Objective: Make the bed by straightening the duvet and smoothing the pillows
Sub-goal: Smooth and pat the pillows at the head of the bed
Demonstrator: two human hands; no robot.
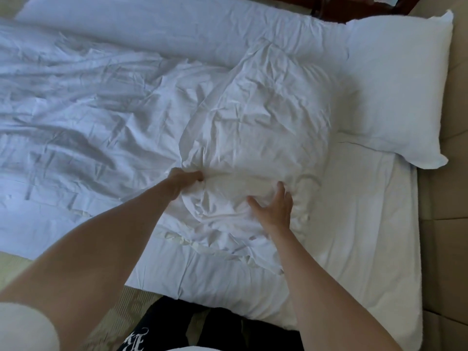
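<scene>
A white duvet [83,117] covers most of the bed, creased and rumpled, its upper end bunched into a mound [255,127] near the middle. To the right the white fitted sheet [359,224] lies bare. 1 plump white pillow [397,92] sits at the head of the bed, against the beige padded headboard [445,236], just beside the mound. The left hand [184,179] is clenched on a fold of the duvet at the near edge of the mound. The right hand [274,207] lies on the bunched fabric with fingers spread, pressing rather than gripping.
</scene>
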